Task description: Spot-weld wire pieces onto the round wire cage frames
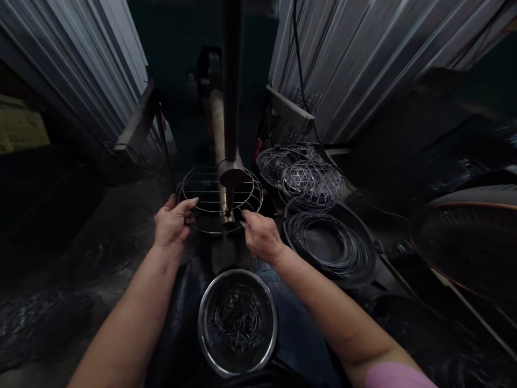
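A round wire rack (pixel 202 202) with parallel bars lies around the lower arm of a machine, under its vertical rod (pixel 232 108). My left hand (pixel 174 220) grips the rack's left edge, thumb stretched along the top. At the right front edge of the rack, my right hand (pixel 262 233) is closed with thumb and forefinger pinched on the wire. The rod's tip comes down inside the ring, between both hands. Below them, a steel bowl (pixel 204 345) holds many short bent wire pieces (pixel 238 320).
Right of the machine, finished-looking wire racks (pixel 311 180) are piled up. In front of them a dark basin (pixel 369 258) holds wire rings (pixel 351 250). A black cable (pixel 301 70) hangs behind. A yellow crate (pixel 22 126) stands far left, a round rimmed object (pixel 464 242) far right.
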Action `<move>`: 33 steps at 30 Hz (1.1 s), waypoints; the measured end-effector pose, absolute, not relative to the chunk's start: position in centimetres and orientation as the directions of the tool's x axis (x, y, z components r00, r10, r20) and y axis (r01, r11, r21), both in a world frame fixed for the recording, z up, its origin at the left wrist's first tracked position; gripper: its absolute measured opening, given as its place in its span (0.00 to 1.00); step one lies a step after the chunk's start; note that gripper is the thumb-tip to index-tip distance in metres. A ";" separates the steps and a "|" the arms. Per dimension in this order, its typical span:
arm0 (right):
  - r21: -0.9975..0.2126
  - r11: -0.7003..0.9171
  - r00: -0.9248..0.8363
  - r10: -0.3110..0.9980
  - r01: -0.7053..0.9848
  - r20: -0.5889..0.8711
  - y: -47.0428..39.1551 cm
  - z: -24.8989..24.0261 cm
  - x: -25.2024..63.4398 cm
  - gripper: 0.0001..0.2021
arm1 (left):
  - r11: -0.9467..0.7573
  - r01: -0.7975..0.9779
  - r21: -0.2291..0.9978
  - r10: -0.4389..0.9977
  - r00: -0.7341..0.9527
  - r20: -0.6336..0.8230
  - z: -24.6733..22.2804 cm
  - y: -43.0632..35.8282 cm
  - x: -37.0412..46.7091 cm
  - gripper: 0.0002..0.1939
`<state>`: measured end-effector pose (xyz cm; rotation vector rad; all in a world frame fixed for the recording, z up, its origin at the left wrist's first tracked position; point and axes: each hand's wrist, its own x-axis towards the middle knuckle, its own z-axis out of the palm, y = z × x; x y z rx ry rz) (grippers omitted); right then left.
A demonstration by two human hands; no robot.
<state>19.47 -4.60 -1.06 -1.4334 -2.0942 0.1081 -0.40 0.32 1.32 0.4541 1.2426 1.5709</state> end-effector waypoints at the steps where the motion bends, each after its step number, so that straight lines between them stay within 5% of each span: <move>1: -0.384 0.419 -0.244 0.871 0.823 0.427 -4.6 -1.1 19.5 0.11 | 0.070 -0.483 0.873 0.876 -0.388 -0.286 1.3 0.4 -0.4 0.32; 10: -0.383 0.384 -0.209 0.881 0.840 0.425 -4.8 -1.1 19.0 0.11 | 0.118 -0.466 0.877 0.897 -0.329 -0.295 1.0 0.9 -0.9 0.32; 19: -0.717 0.329 0.084 0.876 0.614 0.474 -6.4 -0.7 22.6 0.15 | 0.121 -0.352 0.928 0.933 -0.278 -0.227 1.5 4.2 -3.2 0.25; 33: -0.528 0.462 -0.172 0.845 0.713 0.507 -5.0 -1.6 19.0 0.07 | 0.189 -0.360 0.914 0.923 -0.252 -0.290 1.6 4.3 -4.0 0.18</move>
